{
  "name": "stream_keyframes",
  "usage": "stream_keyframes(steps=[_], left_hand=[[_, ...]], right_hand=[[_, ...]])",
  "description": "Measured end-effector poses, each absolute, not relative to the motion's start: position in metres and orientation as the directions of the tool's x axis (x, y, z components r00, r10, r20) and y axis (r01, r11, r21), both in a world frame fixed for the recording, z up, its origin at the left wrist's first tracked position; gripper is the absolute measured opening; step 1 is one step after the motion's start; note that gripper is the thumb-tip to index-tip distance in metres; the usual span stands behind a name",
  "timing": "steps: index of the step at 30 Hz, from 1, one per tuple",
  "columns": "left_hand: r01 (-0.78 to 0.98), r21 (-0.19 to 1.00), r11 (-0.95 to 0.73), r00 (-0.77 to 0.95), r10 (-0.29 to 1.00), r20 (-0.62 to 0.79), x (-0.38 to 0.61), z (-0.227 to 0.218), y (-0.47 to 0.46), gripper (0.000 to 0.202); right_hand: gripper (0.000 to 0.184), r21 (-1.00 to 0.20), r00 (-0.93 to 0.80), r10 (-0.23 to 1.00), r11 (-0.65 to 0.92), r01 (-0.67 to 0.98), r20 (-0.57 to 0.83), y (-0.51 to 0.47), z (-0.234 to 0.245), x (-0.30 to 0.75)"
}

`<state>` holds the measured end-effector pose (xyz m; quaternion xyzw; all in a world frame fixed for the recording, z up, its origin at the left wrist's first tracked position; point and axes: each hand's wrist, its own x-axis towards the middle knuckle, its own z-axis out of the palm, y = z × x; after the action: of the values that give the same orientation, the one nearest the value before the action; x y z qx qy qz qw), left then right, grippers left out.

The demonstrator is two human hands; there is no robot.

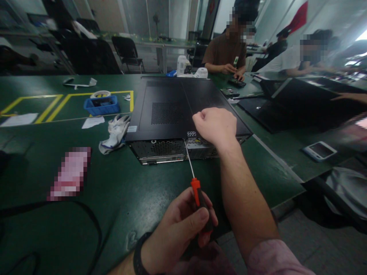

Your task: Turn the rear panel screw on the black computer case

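Observation:
A black desktop computer case (172, 103) lies flat on the green table (120, 191), its metal rear panel (169, 149) facing me. My left hand (177, 229), with a dark band on the wrist, is closed around the red and black handle of a screwdriver (196, 191). The thin shaft runs up to the top edge of the rear panel. My right hand (215, 126) is curled into a fist and rests on the case's lid at its near edge, just right of the screwdriver tip. Whatever the fist may hold is hidden.
White work gloves (116, 131) lie left of the case, with a blue tray (101, 105) holding a tape roll behind them. A phone (319, 150) lies at the right. A black cable (86, 217) loops near me. People work across the table beside black panels (286, 107).

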<state>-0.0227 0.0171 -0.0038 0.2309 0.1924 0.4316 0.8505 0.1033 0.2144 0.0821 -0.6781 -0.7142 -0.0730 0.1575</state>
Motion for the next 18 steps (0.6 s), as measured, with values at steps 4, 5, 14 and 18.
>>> stream_keyframes(steps=[4,5,14,18], left_hand=[[-0.62,0.591,0.515,0.551,0.823,-0.139,-0.0213,-0.0041,0.0181,0.037],[-0.616,0.597,0.514,0.552,0.822,-0.139,-0.0209,-0.005,0.0182,0.038],[-0.58,0.617,0.532,0.553,0.813,-0.182,-0.0205,-0.0041,0.0182,0.046],[-0.578,0.638,0.509,0.54,0.825,-0.17,-0.0203,-0.005,0.0183,0.042]], right_hand=[[0.043,-0.1,-0.039,0.944,0.075,0.992,0.329,0.2145,0.0816,0.1038],[0.043,-0.099,-0.039,0.944,0.075,0.992,0.327,0.2145,0.0817,0.1038],[0.042,-0.105,-0.029,0.946,0.066,0.992,0.323,0.2146,0.0818,0.1038],[0.042,-0.106,-0.033,0.946,0.07,0.992,0.324,0.2147,0.0816,0.1041]])
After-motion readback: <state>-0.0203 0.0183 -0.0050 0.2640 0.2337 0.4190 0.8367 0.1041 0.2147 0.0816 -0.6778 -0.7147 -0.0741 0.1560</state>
